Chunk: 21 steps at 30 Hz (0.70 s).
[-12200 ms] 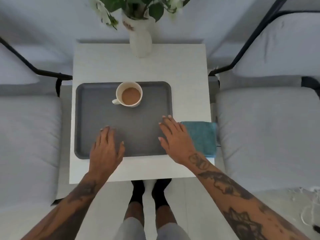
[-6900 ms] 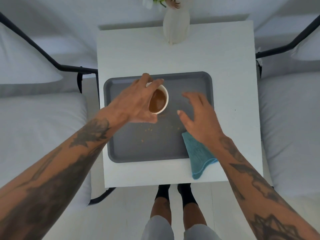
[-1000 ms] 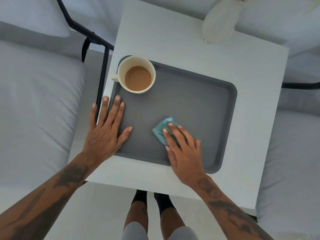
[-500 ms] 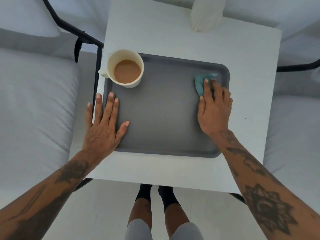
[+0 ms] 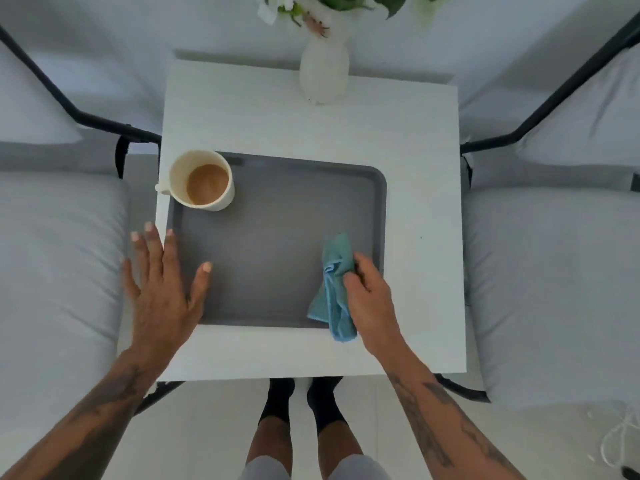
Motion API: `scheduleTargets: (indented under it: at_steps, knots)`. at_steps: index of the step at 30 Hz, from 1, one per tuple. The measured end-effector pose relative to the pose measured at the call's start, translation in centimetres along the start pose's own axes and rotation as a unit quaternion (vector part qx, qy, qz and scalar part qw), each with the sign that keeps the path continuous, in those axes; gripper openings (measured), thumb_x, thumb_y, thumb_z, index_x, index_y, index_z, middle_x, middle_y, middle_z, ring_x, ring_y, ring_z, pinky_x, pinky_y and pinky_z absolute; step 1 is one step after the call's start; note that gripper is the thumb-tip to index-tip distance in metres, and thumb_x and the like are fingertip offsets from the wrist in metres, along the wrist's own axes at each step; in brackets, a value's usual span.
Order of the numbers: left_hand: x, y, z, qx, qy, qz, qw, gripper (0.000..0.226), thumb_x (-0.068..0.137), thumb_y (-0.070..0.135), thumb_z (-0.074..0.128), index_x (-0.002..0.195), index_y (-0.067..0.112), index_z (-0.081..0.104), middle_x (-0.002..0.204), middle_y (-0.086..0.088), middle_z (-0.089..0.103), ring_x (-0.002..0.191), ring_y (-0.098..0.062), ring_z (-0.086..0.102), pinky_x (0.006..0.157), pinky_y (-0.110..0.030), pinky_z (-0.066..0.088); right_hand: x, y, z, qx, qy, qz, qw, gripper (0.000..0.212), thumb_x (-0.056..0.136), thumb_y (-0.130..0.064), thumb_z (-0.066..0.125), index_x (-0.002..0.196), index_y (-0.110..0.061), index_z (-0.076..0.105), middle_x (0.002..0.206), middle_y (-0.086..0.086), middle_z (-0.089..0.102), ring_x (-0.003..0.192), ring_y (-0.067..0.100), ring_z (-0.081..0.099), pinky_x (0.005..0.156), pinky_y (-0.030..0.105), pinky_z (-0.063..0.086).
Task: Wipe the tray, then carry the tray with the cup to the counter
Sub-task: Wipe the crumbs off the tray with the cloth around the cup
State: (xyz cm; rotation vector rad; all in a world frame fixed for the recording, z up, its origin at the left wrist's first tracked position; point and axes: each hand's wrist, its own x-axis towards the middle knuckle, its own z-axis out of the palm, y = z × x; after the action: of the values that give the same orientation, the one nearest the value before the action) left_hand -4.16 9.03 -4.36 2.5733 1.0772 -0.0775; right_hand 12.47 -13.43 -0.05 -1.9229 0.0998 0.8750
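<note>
- One grey tray (image 5: 277, 244) lies on the one white bench (image 5: 311, 126); everything below is placed from the tray.
- One cream cup (image 5: 202, 184) of brown drink stands in the tray's far-left corner, hiding that corner; its handle reaches out past the tray's left rim.
- One blue cloth (image 5: 333, 289) is bunched in the clenched grip of the right hand (image 5: 370, 299), at the tray's near-right corner; its lower end hangs over the near rim onto the bench.
- The left hand (image 5: 162, 289) lies flat with fingers spread, grasping nothing, over the tray's near-left corner and left rim, which it covers.
- One white vase (image 5: 323, 76) stands beyond the tray's far edge; its flowers are cut off by the frame's top.
- Two grey cushioned seats flank the tray, one left (image 5: 59, 271) and one right (image 5: 554, 271), both cut off at the frame's sides.
</note>
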Motion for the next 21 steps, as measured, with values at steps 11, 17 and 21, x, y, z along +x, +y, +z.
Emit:
scheduleTargets:
  at_steps: [11, 17, 21]
  knots:
    - [-7.3, 21.7, -8.6, -0.591, -0.304, -0.169, 0.728, 0.034, 0.080, 0.047, 0.075, 0.108, 0.028, 0.076, 0.110, 0.000, 0.078, 0.103, -0.017, 0.074, 0.081, -0.026, 0.060, -8.3, -3.7, -9.0, 0.329, -0.217, 0.061, 0.917, 0.064, 0.081, -0.044, 0.075, 0.136, -0.021, 0.052, 0.135, 0.014, 0.061, 0.122, 0.035, 0.060, 0.099, 0.051, 0.051]
    - [-8.1, 24.7, -11.2, -0.605, -0.253, -0.186, 0.731, 0.042, 0.068, 0.033, 0.081, 0.093, 0.002, 0.067, 0.101, -0.016, 0.076, 0.092, -0.025, 0.072, 0.091, -0.052, 0.057, -10.1, -5.0, -11.0, 0.131, -0.149, -0.016, 0.980, 0.078, 0.064, -0.063, 0.076, 0.132, -0.059, 0.038, 0.128, -0.027, 0.059, 0.119, 0.006, 0.061, 0.097, 0.032, 0.055]
    - [-9.4, 25.6, -11.9, -0.587, -0.254, -0.169, 0.750, 0.031, 0.063, 0.039, 0.082, 0.077, 0.015, 0.067, 0.091, -0.013, 0.076, 0.086, -0.023, 0.074, 0.073, -0.046, 0.063, -10.8, -4.9, -11.7, 0.080, -0.143, -0.042, 0.986, 0.102, 0.062, -0.074, 0.070, 0.146, -0.056, 0.015, 0.149, -0.022, 0.041, 0.132, 0.004, 0.049, 0.106, 0.034, 0.048]
